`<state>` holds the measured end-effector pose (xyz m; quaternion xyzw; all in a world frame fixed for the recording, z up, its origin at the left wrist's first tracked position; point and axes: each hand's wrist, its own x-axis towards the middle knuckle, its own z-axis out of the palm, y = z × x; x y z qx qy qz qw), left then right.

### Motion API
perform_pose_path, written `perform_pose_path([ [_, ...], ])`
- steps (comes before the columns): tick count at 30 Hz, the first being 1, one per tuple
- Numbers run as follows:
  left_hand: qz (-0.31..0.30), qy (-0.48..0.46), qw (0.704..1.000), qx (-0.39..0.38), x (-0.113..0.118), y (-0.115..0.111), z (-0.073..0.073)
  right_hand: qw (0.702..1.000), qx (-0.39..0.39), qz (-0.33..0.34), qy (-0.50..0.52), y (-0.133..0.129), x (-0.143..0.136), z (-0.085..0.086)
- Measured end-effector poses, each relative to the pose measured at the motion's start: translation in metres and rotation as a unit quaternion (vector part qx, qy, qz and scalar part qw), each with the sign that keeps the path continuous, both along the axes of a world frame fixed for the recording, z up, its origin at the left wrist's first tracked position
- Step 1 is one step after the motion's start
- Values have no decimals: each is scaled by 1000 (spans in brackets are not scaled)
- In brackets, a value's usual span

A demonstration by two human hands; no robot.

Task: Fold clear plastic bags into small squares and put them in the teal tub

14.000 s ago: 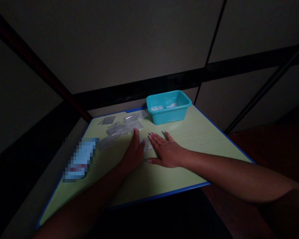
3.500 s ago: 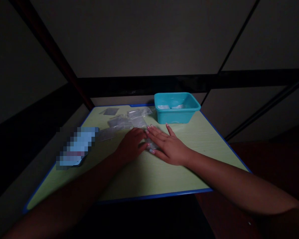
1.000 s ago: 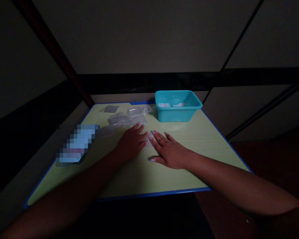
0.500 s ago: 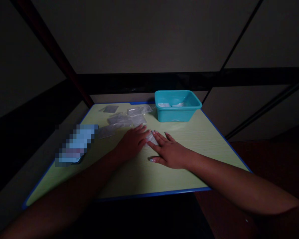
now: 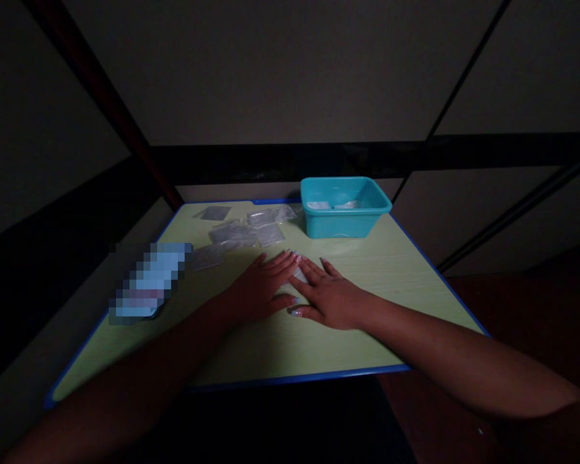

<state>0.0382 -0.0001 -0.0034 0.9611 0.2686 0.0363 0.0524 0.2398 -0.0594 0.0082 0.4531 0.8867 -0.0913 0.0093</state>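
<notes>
A blue-edged, pale green bench (image 5: pixel 367 338) bears a turquoise tub (image 5: pixel 344 225), scattered clear packets (image 5: pixel 234 233) and, at left, a pixelated light-blue object (image 5: pixel 152 280).

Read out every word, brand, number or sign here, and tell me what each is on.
There is no readable text.
Pixelated blue object on the table: nothing legible.
Clear packets, turquoise bin and white pieces inside it: no lettering I can make out.
Packet partly covered by left hand and right hand: none visible.

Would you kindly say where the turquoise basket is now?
In the head view, the basket stands at the far right corner of the table, beyond the right hand.
</notes>
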Motion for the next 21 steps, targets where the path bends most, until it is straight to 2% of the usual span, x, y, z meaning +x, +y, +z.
perform_pose_path([
  [21,8,-2,1000,-2,1,1,-5,1000,-19,-5,-4,-1,-1,5],
])
